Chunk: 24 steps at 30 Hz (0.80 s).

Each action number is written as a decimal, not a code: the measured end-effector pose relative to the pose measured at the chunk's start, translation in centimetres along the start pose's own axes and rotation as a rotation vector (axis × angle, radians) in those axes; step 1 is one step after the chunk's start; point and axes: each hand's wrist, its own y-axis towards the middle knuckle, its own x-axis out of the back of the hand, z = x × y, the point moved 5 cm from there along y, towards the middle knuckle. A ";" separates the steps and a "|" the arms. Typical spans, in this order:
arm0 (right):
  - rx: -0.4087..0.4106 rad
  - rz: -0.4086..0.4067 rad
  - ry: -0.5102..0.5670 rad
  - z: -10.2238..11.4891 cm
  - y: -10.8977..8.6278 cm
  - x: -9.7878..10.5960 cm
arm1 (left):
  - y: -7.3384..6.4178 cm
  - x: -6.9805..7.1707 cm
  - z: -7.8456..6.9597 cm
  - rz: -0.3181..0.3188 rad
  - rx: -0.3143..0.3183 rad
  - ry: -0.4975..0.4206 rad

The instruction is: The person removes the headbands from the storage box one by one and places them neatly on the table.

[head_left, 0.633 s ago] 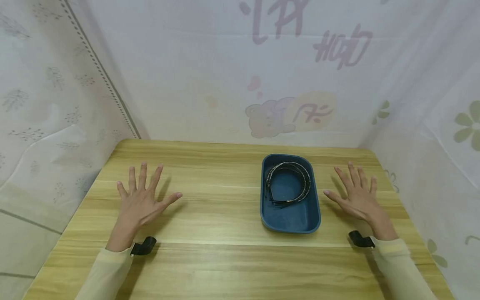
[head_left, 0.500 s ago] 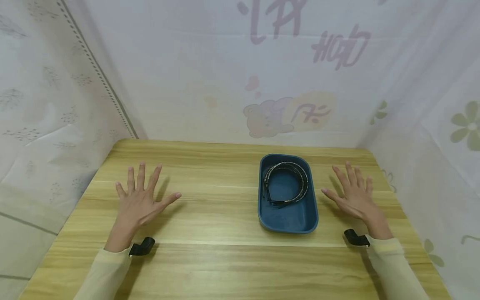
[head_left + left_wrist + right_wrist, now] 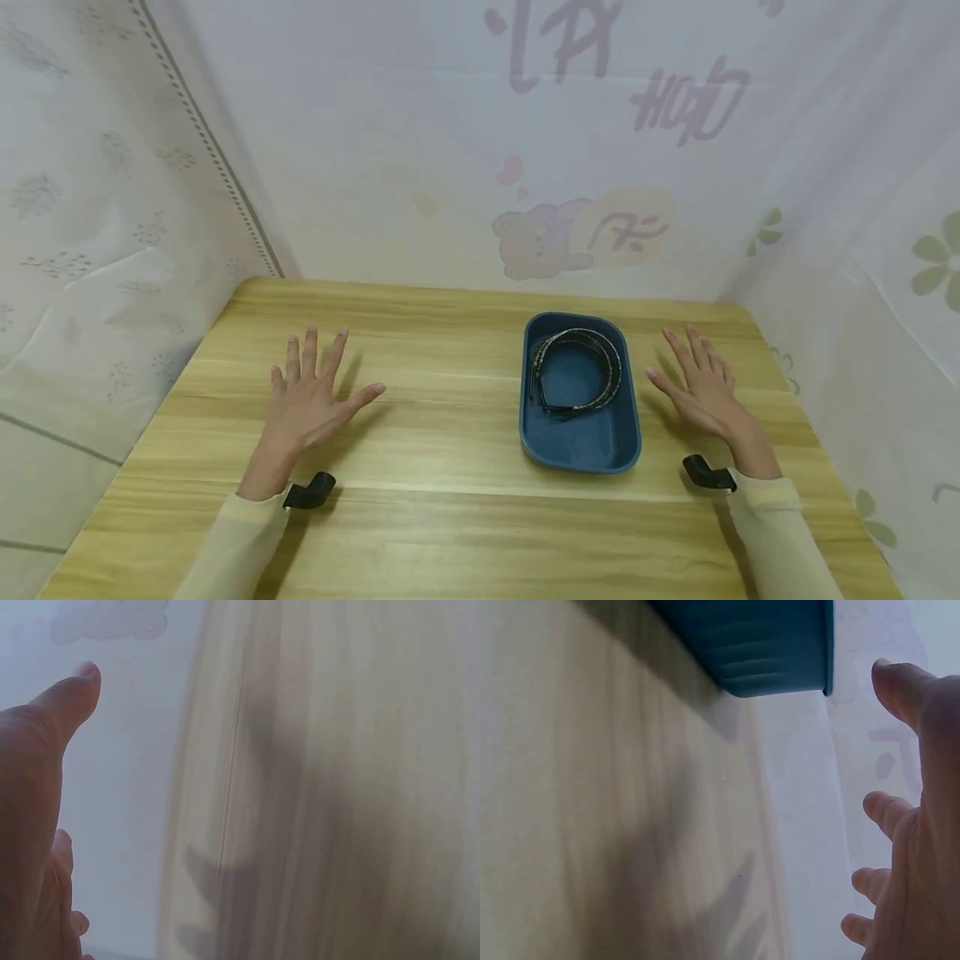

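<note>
In the head view a dark blue tray (image 3: 581, 446) sits on the table, right of the middle. Several thin black headbands with gold-coloured flecks (image 3: 612, 377) lie nested in its far part. To the tray's right is my right hand (image 3: 711, 402), fingers spread, holding nothing; its thumb points toward the tray wall without touching it. My left hand (image 3: 303, 408) is well to the left of the tray, also spread and with nothing in it. Shadows below both hands show them raised off the wood. The tray's side (image 3: 761, 649) shows in the right wrist view.
The wooden table (image 3: 435, 542) has rounded far corners. Behind it hangs a pale printed cloth (image 3: 375, 167), and similar cloth stands along the left and right sides. Each wrist carries a small black camera mount (image 3: 311, 492).
My left hand has moved a little to the right, toward the tray. The right hand has turned and shifted slightly inward. Tray and headbands stay in place.
</note>
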 end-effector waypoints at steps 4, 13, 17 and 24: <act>0.020 -0.002 0.051 0.1 0.3 0.3 | -0.1 -0.8 -1.2 0.011 -0.010 -0.040; 0.106 0.006 0.246 1.3 1.9 0.1 | -0.2 -2.7 -3.7 0.008 -0.058 -0.149; 0.107 0.025 0.296 1.6 2.2 -0.2 | -0.3 -3.5 -4.7 0.011 -0.071 -0.202; 0.045 0.083 0.397 1.8 2.2 -0.3 | 0.3 -4.7 -7.4 0.006 -0.116 -0.316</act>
